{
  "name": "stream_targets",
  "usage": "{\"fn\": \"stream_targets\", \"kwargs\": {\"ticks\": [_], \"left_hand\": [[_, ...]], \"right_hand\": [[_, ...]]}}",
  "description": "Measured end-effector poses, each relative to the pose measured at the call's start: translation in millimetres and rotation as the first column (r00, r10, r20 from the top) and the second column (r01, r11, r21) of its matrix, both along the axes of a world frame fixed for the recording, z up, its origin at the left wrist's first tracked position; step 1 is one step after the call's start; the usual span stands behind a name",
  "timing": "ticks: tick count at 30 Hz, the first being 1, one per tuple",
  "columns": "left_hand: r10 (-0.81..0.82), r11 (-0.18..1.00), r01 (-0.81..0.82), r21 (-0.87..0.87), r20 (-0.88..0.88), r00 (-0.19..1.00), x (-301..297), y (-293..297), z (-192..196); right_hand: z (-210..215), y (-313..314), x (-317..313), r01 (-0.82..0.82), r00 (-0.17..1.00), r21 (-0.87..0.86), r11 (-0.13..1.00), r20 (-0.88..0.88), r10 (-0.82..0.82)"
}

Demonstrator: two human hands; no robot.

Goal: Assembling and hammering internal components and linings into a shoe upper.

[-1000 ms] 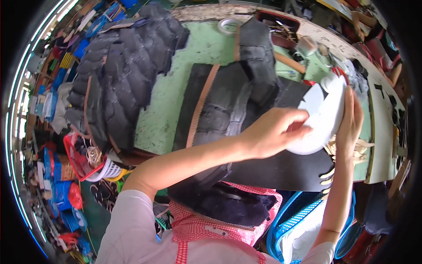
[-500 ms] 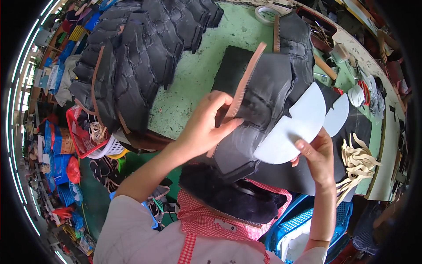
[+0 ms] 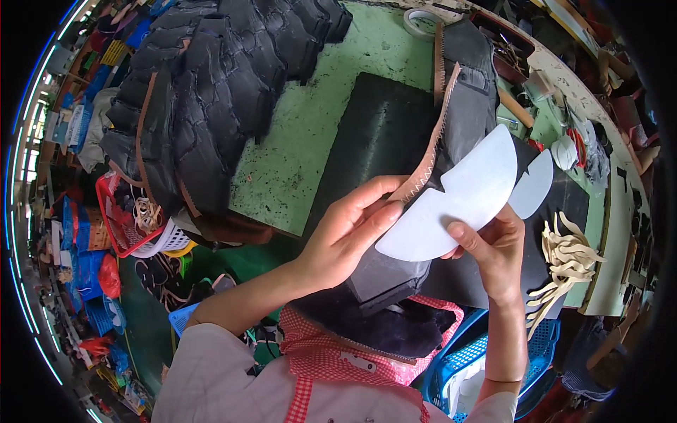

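On the green worktop are a black pile at left, one tape roll far, one beige bundle at right. The white piece covers part of the black piece. The left hand has fingers clamped on the black piece's brown edge; the right hand pinches the white piece. White pieces are two, the second just beyond.

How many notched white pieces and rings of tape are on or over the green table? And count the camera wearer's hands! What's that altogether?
Notched white pieces: 2
Tape ring: 1
Wearer's left hand and right hand: 2
Total: 5
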State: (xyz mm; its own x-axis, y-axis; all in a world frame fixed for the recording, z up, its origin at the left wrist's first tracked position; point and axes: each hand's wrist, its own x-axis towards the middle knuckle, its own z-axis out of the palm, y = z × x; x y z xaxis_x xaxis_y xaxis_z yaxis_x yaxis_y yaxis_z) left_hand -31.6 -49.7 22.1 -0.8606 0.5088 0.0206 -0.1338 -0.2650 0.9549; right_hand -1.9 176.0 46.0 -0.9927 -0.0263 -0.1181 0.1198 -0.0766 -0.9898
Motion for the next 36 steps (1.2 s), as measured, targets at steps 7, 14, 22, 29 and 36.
{"fn": "stream_targets", "kwargs": {"ticks": [7, 14, 22, 29, 36], "left_hand": [[-0.055, 0.991, 0.045, -0.126, -0.074, 0.996, 1.5, 7.6, 10.6], [-0.357, 0.884, 0.326, -0.335, -0.036, 0.933, -20.0, -30.8, 43.8], [-0.793, 0.475, 0.781, -0.405, 0.189, 0.580, -46.1, -48.2, 73.2], [-0.746, 0.602, 0.753, -0.266, 0.149, 0.649, -50.7, -33.8, 67.7], [-0.707, 0.471, 0.691, -0.549, 0.233, 0.668, -44.0, -9.0, 78.4]], "right_hand": [[-9.8, -6.4, -0.6, 0.056, 0.998, 0.085, 0.995, 0.000, -0.056], [37.4, 28.1, 5.1, -0.010, 0.992, 0.100, 0.995, -0.121, 0.022], [76.1, 33.7, -21.6, -0.162, 0.752, 0.693, 0.702, -0.374, 0.543], [54.9, 20.8, -2.9, -0.404, 0.914, 0.393, 0.826, 0.133, 0.383], [56.5, 28.8, -5.9, -0.569, 0.815, 0.203, 0.797, 0.266, 0.514]]}}
